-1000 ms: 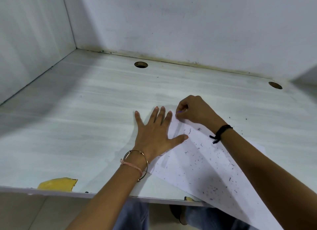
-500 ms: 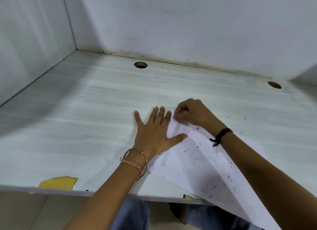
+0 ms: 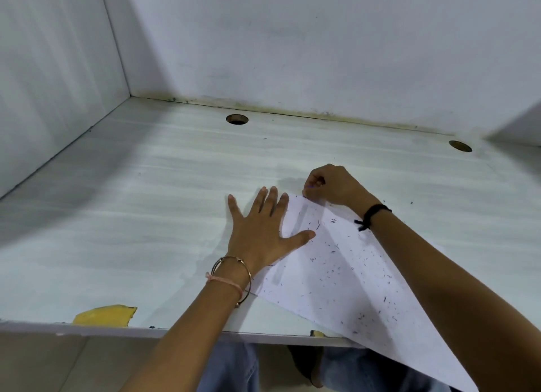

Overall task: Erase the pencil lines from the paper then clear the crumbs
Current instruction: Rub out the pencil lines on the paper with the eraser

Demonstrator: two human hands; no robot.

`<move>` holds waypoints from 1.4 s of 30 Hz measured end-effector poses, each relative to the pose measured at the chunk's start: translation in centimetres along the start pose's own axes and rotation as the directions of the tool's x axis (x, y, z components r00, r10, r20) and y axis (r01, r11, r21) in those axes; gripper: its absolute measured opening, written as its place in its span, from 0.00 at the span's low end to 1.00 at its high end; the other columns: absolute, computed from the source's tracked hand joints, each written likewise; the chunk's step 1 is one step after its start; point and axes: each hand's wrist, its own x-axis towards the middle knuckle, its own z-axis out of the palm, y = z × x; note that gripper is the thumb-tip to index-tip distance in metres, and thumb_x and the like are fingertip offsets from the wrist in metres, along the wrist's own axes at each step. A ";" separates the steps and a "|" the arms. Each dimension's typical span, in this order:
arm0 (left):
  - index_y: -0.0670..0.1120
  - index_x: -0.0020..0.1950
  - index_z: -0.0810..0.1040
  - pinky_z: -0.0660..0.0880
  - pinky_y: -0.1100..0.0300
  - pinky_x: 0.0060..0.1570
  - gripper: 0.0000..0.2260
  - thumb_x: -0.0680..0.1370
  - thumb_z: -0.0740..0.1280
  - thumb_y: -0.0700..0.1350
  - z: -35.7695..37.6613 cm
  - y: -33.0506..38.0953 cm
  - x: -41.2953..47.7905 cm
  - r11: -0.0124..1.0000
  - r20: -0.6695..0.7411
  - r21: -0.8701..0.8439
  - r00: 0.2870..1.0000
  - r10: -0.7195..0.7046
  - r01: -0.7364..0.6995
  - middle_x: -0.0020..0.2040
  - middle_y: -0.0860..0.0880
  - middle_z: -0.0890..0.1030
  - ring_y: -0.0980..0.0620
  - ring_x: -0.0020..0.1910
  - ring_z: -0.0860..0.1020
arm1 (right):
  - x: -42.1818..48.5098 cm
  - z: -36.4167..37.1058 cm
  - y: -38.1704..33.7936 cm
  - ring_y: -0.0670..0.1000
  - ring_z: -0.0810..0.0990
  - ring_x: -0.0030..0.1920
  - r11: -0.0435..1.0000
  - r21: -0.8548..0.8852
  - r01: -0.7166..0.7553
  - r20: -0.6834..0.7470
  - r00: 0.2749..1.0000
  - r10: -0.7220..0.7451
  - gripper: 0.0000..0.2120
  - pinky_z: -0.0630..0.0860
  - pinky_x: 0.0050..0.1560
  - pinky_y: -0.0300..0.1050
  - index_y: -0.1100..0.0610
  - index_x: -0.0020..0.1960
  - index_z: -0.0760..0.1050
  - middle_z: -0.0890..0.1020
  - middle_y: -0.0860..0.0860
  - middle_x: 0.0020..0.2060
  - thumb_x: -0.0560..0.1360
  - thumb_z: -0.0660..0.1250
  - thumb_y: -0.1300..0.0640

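In the head view, the left hand (image 3: 260, 233) lies flat, fingers spread, on the crumb-strewn paper (image 3: 351, 280) at centre right of the tabletop (image 3: 146, 216). The right hand (image 3: 333, 183) has its fingers curled round a mostly hidden purple eraser (image 3: 311, 187) at the paper's top corner.

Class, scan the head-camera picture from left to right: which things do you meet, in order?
yellow patch → left hand, flat on the paper → right hand, pinching a small purple eraser → right-hand hole. The other hole is left out: it overlaps the left hand.
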 end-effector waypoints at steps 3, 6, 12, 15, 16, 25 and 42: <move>0.54 0.80 0.44 0.33 0.30 0.69 0.43 0.72 0.45 0.77 0.0 0.0 0.0 1.000 0.004 -0.007 1.000 0.000 0.000 0.81 0.53 0.42 0.55 0.78 0.37 | -1.5 -0.8 0.6 0.46 0.78 0.32 0.987 0.150 0.058 0.022 0.998 -0.062 0.07 0.74 0.38 0.38 0.54 0.47 0.81 0.82 0.50 0.38 0.78 0.64 0.57; 0.53 0.80 0.46 0.33 0.31 0.69 0.43 0.73 0.45 0.76 0.0 0.0 0.0 1.000 -0.009 -0.014 1.000 -0.005 0.005 0.81 0.53 0.43 0.55 0.78 0.38 | -3.2 -1.5 1.5 0.48 0.81 0.34 0.970 0.236 0.055 0.033 0.997 -0.065 0.10 0.78 0.46 0.44 0.58 0.50 0.76 0.78 0.51 0.37 0.81 0.57 0.58; 0.52 0.81 0.45 0.35 0.33 0.71 0.42 0.73 0.45 0.75 -0.2 0.1 0.0 0.999 -0.018 -0.028 0.999 -0.029 0.029 0.80 0.56 0.43 0.56 0.78 0.39 | -5.3 -1.3 2.4 0.42 0.73 0.25 0.959 0.275 0.068 0.007 0.997 -0.073 0.10 0.69 0.31 0.38 0.56 0.42 0.72 0.79 0.46 0.32 0.80 0.57 0.63; 0.52 0.81 0.45 0.35 0.33 0.71 0.43 0.72 0.44 0.76 -0.1 0.2 0.2 0.999 -0.021 -0.015 0.999 -0.034 0.034 0.80 0.57 0.43 0.57 0.78 0.40 | -5.8 -1.2 2.7 0.43 0.75 0.28 0.957 0.264 0.123 -0.009 0.992 -0.125 0.17 0.71 0.31 0.37 0.59 0.47 0.78 0.82 0.50 0.40 0.77 0.51 0.70; 0.52 0.81 0.44 0.35 0.33 0.71 0.44 0.72 0.43 0.76 -0.1 0.2 0.2 0.999 -0.020 -0.009 0.999 -0.036 0.036 0.80 0.57 0.43 0.58 0.78 0.40 | -5.9 -1.3 2.8 0.43 0.76 0.30 0.956 0.258 0.142 -0.013 0.990 -0.143 0.19 0.72 0.32 0.37 0.59 0.49 0.79 0.82 0.51 0.41 0.76 0.50 0.71; 0.52 0.81 0.44 0.38 0.34 0.72 0.45 0.70 0.42 0.76 0.0 0.0 0.6 0.999 -0.027 0.024 0.998 -0.048 0.049 0.80 0.58 0.43 0.59 0.78 0.40 | -6.5 -2.4 4.0 0.43 0.82 0.48 0.922 0.336 0.192 -0.112 0.980 -0.164 0.15 0.78 0.50 0.32 0.63 0.56 0.79 0.83 0.57 0.50 0.79 0.56 0.71; 0.52 0.81 0.43 0.37 0.35 0.72 0.45 0.70 0.42 0.76 -0.2 0.0 0.7 0.999 -0.001 0.009 0.999 -0.050 0.050 0.80 0.58 0.41 0.60 0.77 0.39 | -3.6 -6.2 9.4 0.47 0.84 0.35 0.892 0.435 0.120 -0.378 0.924 0.060 0.06 0.77 0.37 0.30 0.67 0.47 0.80 0.85 0.61 0.40 0.71 0.69 0.72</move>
